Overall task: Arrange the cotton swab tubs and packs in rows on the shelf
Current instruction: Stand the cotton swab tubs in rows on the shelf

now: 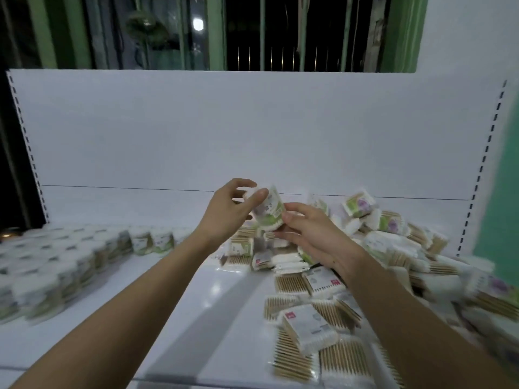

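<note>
Tub up in the air, tilted — left hand gripping its top, right hand pinching its base, likely turning the label forward. Below lies the jumbled heap of packs on the shelf — off to the left, rows of tubs already stand waiting.

White round plastic tub w/ green-and-white label. Rows of white tubs, green label bands, blurred. Clear flat packs: tan wooden sticks, white cotton tips, some w/ red mark on grey-white label. Packs at back: green & purple print. Glossy white metal shelf; white back panel, black slot rows along edges. Green window frame.
</note>
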A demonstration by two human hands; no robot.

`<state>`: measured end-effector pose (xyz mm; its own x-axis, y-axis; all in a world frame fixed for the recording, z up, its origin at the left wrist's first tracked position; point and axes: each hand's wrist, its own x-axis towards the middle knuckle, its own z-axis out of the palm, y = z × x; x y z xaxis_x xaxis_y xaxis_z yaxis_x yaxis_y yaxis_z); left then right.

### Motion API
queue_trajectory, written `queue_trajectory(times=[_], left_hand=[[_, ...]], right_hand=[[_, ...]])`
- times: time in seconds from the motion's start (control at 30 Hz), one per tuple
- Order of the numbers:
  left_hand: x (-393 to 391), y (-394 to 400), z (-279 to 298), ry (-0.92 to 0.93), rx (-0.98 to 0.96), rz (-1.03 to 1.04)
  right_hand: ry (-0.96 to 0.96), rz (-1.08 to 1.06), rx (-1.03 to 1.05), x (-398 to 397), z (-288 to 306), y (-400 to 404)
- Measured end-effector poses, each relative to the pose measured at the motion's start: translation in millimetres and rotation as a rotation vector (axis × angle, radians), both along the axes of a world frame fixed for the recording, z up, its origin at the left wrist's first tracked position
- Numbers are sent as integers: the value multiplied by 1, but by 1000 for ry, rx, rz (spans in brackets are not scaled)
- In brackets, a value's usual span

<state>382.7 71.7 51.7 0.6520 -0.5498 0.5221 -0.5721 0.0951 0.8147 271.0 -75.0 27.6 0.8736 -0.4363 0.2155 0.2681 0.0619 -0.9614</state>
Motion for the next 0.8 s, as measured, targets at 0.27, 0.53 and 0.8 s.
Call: queue_trajectory(times=[0.27,0.53,0.8], left_hand=[[70,84,-23,-45,159,186],[153,149,-76,-203,631,488],[196,160,-98,-434,801,545]], right_hand=[[159,48,-72,93,-31,76],[384,-53,-747,181,-106,146],[428,-152,-1209,229,-137,175]])
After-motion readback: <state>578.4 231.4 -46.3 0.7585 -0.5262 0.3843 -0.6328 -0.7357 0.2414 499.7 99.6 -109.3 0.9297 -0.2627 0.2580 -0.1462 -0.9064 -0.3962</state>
